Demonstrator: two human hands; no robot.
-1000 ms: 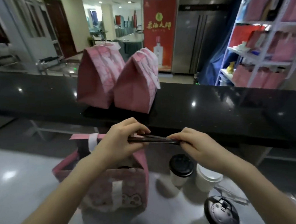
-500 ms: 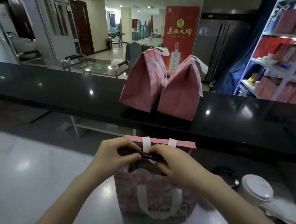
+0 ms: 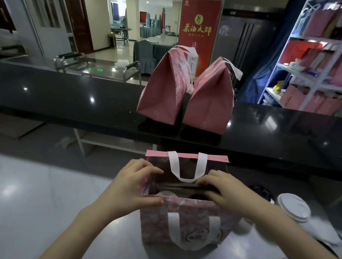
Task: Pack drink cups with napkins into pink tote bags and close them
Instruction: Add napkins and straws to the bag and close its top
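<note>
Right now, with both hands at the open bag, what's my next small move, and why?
Probably ease the dark strip down into the bag. The left hand and right hand hold its ends across the open mouth, a cup lid shows just below it, and the bag's far flap stands up, so the top cannot close yet.

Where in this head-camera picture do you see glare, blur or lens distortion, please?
Head view: bright glare spots dot the black counter; the wide lens bows that counter and tilts the white shelf; the white-lidded cup near the right edge looks smeared.
</note>
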